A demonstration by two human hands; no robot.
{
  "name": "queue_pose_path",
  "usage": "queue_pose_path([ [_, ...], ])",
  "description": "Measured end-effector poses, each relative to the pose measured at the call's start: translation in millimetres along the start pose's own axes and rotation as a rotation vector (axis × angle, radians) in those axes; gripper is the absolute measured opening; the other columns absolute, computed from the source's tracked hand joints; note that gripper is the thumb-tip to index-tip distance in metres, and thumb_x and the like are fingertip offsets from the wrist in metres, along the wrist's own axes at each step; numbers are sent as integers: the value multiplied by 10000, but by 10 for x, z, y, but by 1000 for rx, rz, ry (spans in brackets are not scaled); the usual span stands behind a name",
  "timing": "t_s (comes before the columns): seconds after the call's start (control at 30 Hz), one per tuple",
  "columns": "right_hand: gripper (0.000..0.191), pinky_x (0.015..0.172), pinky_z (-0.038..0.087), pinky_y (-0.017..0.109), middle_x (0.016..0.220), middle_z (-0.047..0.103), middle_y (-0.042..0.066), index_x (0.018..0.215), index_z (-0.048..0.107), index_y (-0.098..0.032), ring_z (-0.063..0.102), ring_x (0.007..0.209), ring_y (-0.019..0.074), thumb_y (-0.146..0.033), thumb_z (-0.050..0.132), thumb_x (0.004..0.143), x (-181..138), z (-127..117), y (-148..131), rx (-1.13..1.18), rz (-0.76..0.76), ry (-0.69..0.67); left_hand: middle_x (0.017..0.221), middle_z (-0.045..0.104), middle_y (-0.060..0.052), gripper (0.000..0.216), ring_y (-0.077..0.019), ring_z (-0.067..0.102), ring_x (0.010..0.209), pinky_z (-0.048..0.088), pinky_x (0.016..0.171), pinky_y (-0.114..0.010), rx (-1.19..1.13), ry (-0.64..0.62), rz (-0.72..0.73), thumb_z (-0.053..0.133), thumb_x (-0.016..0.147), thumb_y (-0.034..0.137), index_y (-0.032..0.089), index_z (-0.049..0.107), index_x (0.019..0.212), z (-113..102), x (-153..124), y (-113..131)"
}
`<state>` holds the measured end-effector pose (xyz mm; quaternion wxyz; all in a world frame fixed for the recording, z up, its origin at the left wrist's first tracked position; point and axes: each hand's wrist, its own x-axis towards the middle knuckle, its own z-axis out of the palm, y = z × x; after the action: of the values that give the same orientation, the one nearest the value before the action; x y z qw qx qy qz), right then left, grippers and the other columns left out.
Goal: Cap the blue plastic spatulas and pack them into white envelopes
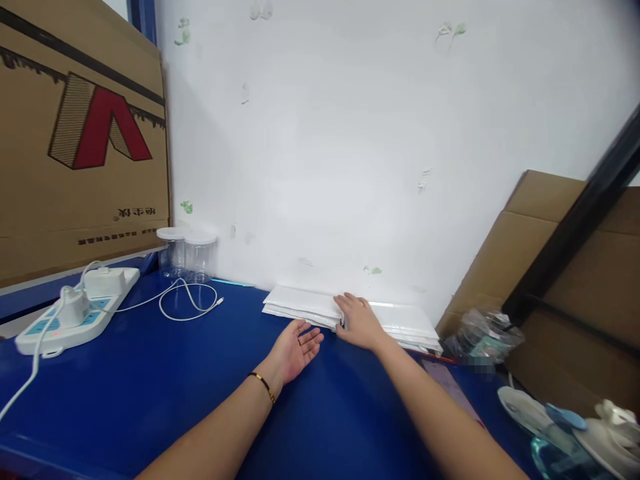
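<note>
White flat packets (305, 301), glossy and stacked, lie against the wall at the back of the blue table (200, 373). A second part of the stack (403, 323) extends to the right behind my right wrist. My right hand (359, 321) rests on the packets near the middle, fingers stretched over the top and thumb at the front edge. A small dark spot beside the thumb is too small to make out. My left hand (299, 352) is just in front of the left packets, palm turned up, fingers apart, holding nothing.
A power strip (95, 327) with chargers and a looped white cable (193, 317) lies at left. Two clear jars (200, 259) with white lids stand by a large cardboard box (85, 147). At right are a plastic-wrapped item (487, 337), cardboard (510, 247) and a black post (570, 220).
</note>
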<state>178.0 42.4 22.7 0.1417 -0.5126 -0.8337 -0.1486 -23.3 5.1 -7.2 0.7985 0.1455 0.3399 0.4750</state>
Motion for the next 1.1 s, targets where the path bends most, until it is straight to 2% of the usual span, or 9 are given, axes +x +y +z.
queue_pose_path([
  [0.2,410,760,464,351,1095,644,118,1243,496,-187,640,875,246,-131,337,869,75,-13,-325,-80,140,-93,1195,521,-136,522,-222,559,1060,505,804,-320,6,-75,25,668,705,431,199,456,1123,-11,-38,-62],
  [0.3,404,771,488,339,1185,602,91,1260,486,-216,627,952,238,-168,331,890,-274,-161,-296,19,85,6,1186,533,-75,510,-195,552,1058,495,819,-326,-85,-10,186,677,693,464,268,482,1122,30,-54,-34],
  [0.4,412,877,463,341,1255,554,63,1262,492,-251,555,1098,213,-165,345,887,-705,-247,-342,211,-43,49,967,625,-23,289,-149,616,870,506,774,-287,-249,43,331,660,735,324,237,562,993,86,-81,2],
  [0.5,380,1001,369,386,1262,547,44,1216,539,-280,478,1185,214,-229,477,844,-1001,-224,-446,572,26,91,797,632,-1,157,-116,626,730,511,738,-238,-407,81,432,627,720,153,186,579,865,154,-148,23],
  [0.6,514,1019,342,425,1299,506,76,1240,504,-238,442,1213,241,-400,595,761,-1101,-138,-527,1237,396,211,797,635,-4,161,-129,635,751,514,741,-248,-457,62,498,618,711,155,191,578,863,251,-267,36],
  [0.7,542,921,437,421,1190,575,146,1162,536,-131,546,1101,252,-537,425,820,-1066,-78,-570,2010,831,283,885,647,-22,230,-157,639,842,507,793,-286,-464,19,532,602,734,212,210,577,962,388,-410,16],
  [0.77,540,855,477,408,1082,626,164,1092,562,-91,602,1006,250,-518,323,862,-1013,-83,-602,2356,977,324,948,646,-30,318,-171,624,932,488,844,-302,-429,-22,599,596,747,228,230,556,1063,496,-493,-43],
  [0.93,454,801,503,377,877,689,96,997,596,-127,644,886,209,-384,234,904,-903,-202,-699,2662,1095,607,1089,623,-35,497,-215,544,1100,438,922,-367,-217,-206,759,632,753,264,295,463,1219,790,-630,-278],
  [1.1,459,854,479,355,899,696,74,964,621,-138,617,959,176,-259,185,886,-919,-275,-639,2714,928,794,1214,562,-72,403,-232,466,1188,342,1016,-381,20,-289,861,650,750,310,219,552,1130,1088,-732,-402],
])
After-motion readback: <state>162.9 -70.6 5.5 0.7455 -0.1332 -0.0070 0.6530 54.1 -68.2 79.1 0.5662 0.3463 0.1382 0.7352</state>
